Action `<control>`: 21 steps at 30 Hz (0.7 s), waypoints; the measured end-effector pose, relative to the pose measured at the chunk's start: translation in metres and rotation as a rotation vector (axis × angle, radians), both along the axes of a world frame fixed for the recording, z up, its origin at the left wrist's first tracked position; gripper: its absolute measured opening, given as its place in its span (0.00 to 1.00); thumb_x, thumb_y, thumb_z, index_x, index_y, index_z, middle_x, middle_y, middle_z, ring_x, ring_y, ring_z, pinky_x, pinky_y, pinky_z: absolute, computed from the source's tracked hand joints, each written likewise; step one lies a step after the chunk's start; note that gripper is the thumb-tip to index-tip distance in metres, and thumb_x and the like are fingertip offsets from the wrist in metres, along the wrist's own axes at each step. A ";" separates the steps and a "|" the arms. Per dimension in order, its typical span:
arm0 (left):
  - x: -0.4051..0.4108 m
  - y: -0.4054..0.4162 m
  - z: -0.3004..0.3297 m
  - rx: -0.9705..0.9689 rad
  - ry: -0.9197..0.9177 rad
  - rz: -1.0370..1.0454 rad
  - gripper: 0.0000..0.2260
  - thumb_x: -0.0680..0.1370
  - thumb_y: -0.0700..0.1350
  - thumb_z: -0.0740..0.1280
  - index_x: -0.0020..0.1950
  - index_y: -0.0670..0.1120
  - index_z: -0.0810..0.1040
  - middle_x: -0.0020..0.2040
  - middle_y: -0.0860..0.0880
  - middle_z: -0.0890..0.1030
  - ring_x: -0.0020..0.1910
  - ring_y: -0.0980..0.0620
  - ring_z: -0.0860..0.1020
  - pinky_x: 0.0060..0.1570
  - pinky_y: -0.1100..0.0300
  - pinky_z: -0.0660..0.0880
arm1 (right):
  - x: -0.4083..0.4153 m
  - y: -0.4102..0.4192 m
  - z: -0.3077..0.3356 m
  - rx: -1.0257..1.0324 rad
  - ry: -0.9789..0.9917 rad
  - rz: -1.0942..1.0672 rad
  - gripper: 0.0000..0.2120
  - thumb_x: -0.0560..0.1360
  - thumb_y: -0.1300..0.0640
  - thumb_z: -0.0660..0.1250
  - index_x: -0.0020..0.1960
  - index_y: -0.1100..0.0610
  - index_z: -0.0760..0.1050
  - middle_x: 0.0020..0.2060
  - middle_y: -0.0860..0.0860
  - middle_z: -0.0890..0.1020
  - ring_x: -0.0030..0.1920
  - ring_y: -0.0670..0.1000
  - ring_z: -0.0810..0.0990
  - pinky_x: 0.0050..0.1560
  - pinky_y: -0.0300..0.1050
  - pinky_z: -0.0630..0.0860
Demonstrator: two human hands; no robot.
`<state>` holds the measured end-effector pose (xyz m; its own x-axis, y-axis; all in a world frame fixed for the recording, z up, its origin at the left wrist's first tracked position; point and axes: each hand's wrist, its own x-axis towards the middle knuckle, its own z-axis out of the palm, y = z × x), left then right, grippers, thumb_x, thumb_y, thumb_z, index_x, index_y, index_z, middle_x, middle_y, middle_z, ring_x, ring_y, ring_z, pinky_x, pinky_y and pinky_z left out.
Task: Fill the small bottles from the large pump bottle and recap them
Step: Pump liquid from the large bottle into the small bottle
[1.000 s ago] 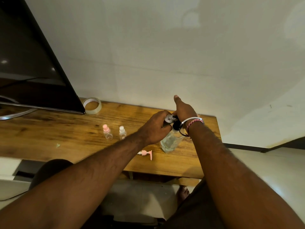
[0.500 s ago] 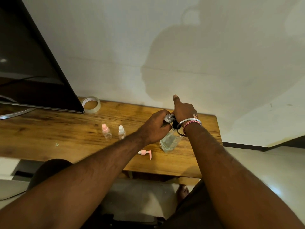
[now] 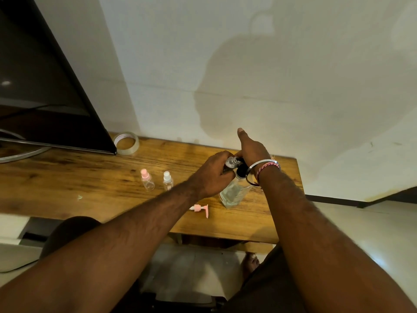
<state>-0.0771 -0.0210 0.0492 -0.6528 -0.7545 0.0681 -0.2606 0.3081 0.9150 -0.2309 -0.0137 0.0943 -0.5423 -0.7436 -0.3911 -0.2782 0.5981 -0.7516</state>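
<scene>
A large clear pump bottle point(image 3: 233, 193) stands on the wooden table point(image 3: 67, 177), toward its right end. My right hand point(image 3: 251, 150) rests on its black pump head, thumb sticking up. My left hand point(image 3: 214, 175) holds a small clear bottle point(image 3: 231, 162) tilted against the pump nozzle. Two small capped bottles stand to the left: one with a pink cap point(image 3: 147, 180) and one with a white cap point(image 3: 167, 180). A loose pink pump cap point(image 3: 199, 208) lies on the table in front of the large bottle.
A roll of clear tape point(image 3: 126, 143) lies at the back by the wall. A dark TV screen point(image 3: 45, 86) with a curved metal stand point(image 3: 22, 152) fills the left. The table's right edge is just beyond my right wrist.
Both hands stay at the pump head with barely any shift. The shadow on the wall has grown darker.
</scene>
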 end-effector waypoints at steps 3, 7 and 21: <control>0.000 0.000 0.000 -0.001 0.001 -0.003 0.07 0.80 0.38 0.67 0.57 0.46 0.77 0.49 0.51 0.80 0.48 0.55 0.78 0.44 0.61 0.76 | 0.000 -0.001 -0.002 -0.003 0.024 0.004 0.39 0.75 0.26 0.51 0.41 0.58 0.84 0.40 0.54 0.86 0.45 0.57 0.83 0.57 0.56 0.76; 0.000 0.000 -0.001 0.000 -0.003 0.001 0.07 0.81 0.38 0.67 0.58 0.47 0.77 0.50 0.51 0.80 0.49 0.55 0.78 0.45 0.60 0.77 | -0.001 -0.003 -0.004 -0.010 0.069 0.004 0.38 0.77 0.28 0.50 0.39 0.58 0.84 0.40 0.54 0.85 0.45 0.57 0.82 0.58 0.55 0.76; 0.000 -0.001 -0.001 -0.005 0.008 -0.005 0.08 0.80 0.37 0.67 0.58 0.44 0.77 0.50 0.50 0.80 0.48 0.55 0.78 0.43 0.63 0.76 | 0.001 -0.003 -0.009 -0.013 0.203 -0.032 0.37 0.77 0.29 0.52 0.37 0.58 0.83 0.38 0.54 0.84 0.41 0.56 0.81 0.46 0.48 0.72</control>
<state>-0.0774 -0.0216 0.0479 -0.6556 -0.7511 0.0773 -0.2519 0.3140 0.9154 -0.2296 -0.0163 0.0850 -0.6323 -0.7292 -0.2618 -0.4057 0.5995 -0.6899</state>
